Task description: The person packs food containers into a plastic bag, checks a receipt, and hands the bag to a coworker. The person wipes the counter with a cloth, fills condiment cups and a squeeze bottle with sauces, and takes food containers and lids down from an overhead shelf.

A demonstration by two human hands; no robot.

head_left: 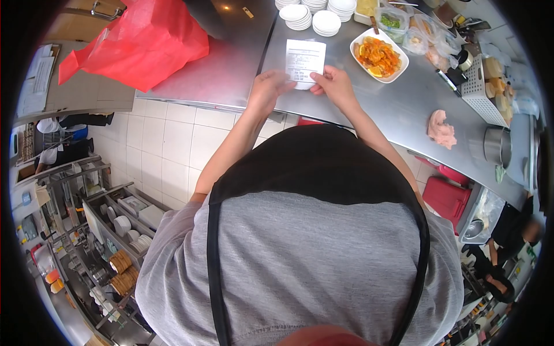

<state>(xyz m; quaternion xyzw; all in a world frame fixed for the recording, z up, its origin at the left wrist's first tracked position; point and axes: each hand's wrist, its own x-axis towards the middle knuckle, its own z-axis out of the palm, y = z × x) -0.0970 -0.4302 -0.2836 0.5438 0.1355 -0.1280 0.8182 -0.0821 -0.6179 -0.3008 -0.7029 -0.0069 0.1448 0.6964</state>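
Observation:
A printed paper receipt (306, 60) is stretched between my two hands above the steel counter (340, 104). My left hand (270, 91) is closed on its lower left edge, slightly blurred. On the lower right edge, the thumb and fingers of my right hand (333, 86) pinch the paper. Right of the receipt stands a white square dish (398, 74) of orange-coloured food (378, 55) with lemon wedges. Stacks of small white dishes (326, 23) rise just beyond the paper.
A red plastic bag (144, 43) lies on the counter at left. A crumpled pink cloth (442, 130), a white perforated basket (482, 95) and a metal pot (497, 145) are at right. Tubs of ingredients (392, 22) line the back. Another person (508, 242) is at lower right.

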